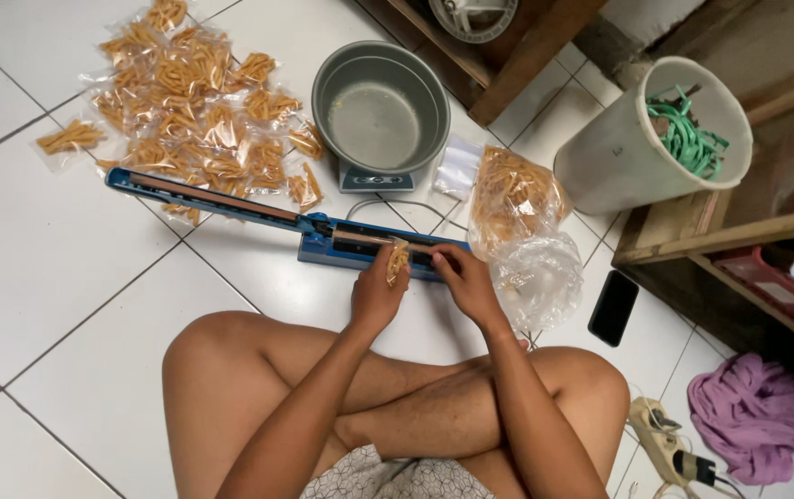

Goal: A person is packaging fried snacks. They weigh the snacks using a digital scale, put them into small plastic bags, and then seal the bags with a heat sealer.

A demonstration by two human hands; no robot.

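Person seated cross-legged on white tiled floor (36,268). Left hand (376,294) and right hand (467,280) both closed on one small snack packet (398,261), held at the base of one blue heat sealer (323,236), its arm raised. One pile of sealed packets (193,102) beyond; exact count unclear. One grey bowl (380,106) on one scale. One large bulk bag (512,199), one white bucket (642,139), one black phone (614,307).

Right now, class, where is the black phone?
The black phone lies on the floor tiles at right, beside the clear plastic bag and below the white bucket.
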